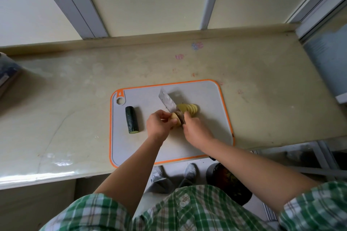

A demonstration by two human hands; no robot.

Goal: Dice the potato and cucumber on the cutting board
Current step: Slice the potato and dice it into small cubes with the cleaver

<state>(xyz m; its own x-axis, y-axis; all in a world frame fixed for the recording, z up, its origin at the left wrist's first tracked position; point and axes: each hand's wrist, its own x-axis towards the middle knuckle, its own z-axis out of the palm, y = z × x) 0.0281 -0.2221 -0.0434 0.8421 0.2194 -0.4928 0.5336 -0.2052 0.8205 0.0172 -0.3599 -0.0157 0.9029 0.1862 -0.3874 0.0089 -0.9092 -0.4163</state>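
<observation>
A grey cutting board (206,95) with an orange rim lies on the counter. On its left part lies a dark green cucumber piece (131,119). Near the middle, my left hand (159,124) grips the uncut end of the potato (175,118). My right hand (195,130) grips the handle of a broad knife (167,102), whose blade stands in the potato. To the right of the blade, several yellow potato slices (189,109) lean in a row.
The beige counter (75,99) runs left and right, with its front edge near me. A dark object (7,73) sits at the far left. A light blue appliance (326,65) stands at the right. Below the counter sits a dark bin (229,184).
</observation>
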